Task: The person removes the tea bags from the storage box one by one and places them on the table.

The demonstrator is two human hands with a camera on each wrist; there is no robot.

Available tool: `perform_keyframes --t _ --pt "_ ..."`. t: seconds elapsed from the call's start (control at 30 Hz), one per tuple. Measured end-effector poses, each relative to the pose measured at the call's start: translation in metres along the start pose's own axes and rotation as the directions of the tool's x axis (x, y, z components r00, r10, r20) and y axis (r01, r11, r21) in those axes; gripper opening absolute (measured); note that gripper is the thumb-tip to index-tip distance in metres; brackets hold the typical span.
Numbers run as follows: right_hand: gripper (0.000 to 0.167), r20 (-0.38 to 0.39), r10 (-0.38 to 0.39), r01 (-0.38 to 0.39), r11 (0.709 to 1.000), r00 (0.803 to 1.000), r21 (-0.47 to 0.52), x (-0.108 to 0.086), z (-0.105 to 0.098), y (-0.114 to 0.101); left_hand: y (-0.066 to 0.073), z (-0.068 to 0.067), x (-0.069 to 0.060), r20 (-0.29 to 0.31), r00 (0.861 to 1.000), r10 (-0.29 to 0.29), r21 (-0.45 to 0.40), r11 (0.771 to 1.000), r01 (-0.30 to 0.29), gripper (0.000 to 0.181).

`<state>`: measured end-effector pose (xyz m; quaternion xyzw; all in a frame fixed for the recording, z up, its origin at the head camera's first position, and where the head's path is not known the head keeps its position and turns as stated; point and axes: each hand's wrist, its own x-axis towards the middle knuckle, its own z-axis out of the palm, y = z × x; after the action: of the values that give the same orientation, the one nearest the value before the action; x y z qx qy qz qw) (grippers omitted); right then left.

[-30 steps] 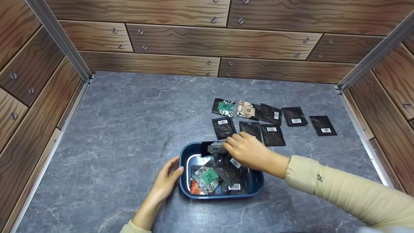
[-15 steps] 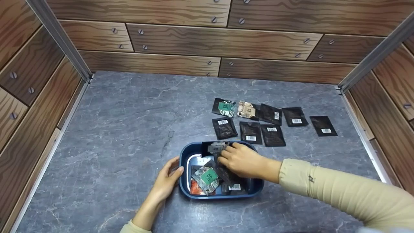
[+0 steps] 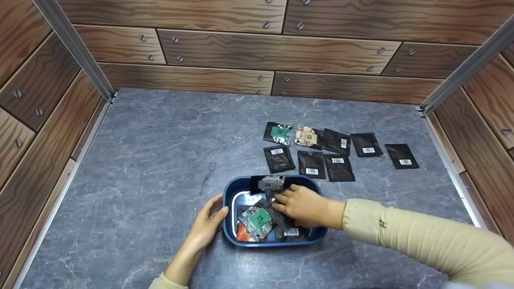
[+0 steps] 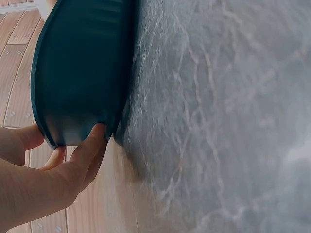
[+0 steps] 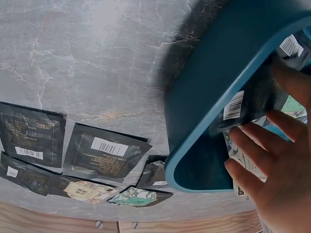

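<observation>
On the worktop [image 3: 152,160], a person's left grip [image 3: 207,222] is spread wide, thumb at the rim and fingertips against the outer wall of a blue bin [image 4: 82,73]. The right grip [image 3: 305,206] is inside the bin, fingers loose and apart, around a black barcoded sachet [image 5: 262,92]; whether it is pinched cannot be told. Left of that grip lies a green-labelled sachet [image 3: 259,218]; beyond it, outside the bin, eight sachets [image 3: 312,165] lie in two uneven rows.
</observation>
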<state>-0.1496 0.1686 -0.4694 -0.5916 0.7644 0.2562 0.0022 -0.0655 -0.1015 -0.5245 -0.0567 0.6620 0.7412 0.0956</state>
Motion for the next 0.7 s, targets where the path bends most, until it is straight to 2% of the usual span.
perform_keyframes --t 0.13,0.37,0.7 --pt "0.072 0.043 0.004 -0.004 1.000 0.999 -0.002 -0.0002 0.0005 -0.0020 -0.0001 -0.0003 -0.0003 0.000 1.000 -0.003 0.001 1.000 0.003 0.051" --pt "0.055 0.028 0.042 -0.044 0.996 0.999 0.077 -0.0007 -0.0019 -0.0054 -0.0008 -0.0015 0.0003 -0.003 1.000 -0.012 0.006 1.000 0.012 0.050" --pt "0.042 -0.110 0.086 -0.081 0.995 0.990 0.051 -0.0034 -0.0077 -0.0090 0.0006 -0.0005 0.0001 0.007 1.000 0.002 -0.005 1.000 -0.002 0.051"
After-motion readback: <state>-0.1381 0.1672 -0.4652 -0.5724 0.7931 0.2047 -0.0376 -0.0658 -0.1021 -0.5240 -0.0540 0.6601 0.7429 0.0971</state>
